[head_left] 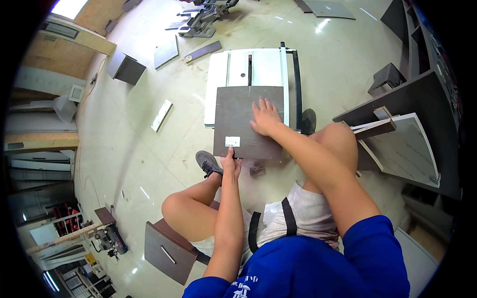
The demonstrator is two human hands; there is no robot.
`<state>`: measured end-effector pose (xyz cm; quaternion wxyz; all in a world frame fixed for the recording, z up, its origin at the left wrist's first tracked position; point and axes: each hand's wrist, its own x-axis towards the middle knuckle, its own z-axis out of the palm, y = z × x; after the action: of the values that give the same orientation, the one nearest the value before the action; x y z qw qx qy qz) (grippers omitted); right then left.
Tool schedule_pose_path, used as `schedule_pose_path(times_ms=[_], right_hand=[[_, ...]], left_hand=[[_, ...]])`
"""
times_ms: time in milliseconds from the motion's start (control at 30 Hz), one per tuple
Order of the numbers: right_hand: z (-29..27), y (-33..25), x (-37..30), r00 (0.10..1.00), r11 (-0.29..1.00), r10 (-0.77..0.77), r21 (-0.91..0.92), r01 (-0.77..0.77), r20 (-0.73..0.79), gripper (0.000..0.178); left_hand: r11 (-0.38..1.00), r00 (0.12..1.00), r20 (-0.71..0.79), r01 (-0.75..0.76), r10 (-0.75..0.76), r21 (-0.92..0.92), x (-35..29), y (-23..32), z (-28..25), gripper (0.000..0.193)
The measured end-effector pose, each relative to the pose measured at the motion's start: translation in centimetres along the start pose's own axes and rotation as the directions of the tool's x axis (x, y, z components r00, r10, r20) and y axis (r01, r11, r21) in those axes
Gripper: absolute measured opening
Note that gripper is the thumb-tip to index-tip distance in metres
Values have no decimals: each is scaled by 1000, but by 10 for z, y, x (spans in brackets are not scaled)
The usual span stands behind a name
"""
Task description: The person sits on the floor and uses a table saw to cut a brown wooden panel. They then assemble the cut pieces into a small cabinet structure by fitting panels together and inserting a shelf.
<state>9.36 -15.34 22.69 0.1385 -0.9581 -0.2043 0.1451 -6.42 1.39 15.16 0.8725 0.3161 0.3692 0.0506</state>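
Observation:
A square dark grey-brown board (236,113) lies on the white top of a table saw (220,69), its near part overhanging the near edge. My left hand (231,164) grips the board's near edge, thumb on top beside a white label (232,141) and the fingers underneath. Flat on the board's right half rests my right hand (266,117), its fingers spread. Beyond the board's far edge, the dark slot (250,74) of the saw runs away from me. A long black rail (296,82) stands along the saw's right side.
A grey drawer front with a handle (169,253) is by my left leg. Loose panels (166,52) and a white strip (162,115) lie on the floor. At right are a dark cabinet (437,104) and a white panel (402,144). Another machine (198,22) stands far ahead.

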Motion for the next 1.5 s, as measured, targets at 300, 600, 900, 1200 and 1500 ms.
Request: schedule_pose_path(times_ms=[300,600,900,1200,1500], right_hand=[[40,24,-2,985,997,-39,-76,26,-166,69],[52,29,0,952,992,-92,-113,61,-293,67],[54,28,4,928,992,-106,-102,74,-356,62],[50,-5,8,932,981,-185,-109,159,-313,65],[59,-17,-22,961,976,-207,-103,191,-186,71]], left_hand=[[1000,1000,-10,-3,4,22,3,6,-6,34],[1000,1000,6,6,-6,-3,4,5,-4,33],[1000,1000,-12,-4,4,-18,8,2,-3,35],[999,999,-34,-25,26,22,4,4,1,31],[1000,1000,-20,-22,22,14,2,3,2,34]])
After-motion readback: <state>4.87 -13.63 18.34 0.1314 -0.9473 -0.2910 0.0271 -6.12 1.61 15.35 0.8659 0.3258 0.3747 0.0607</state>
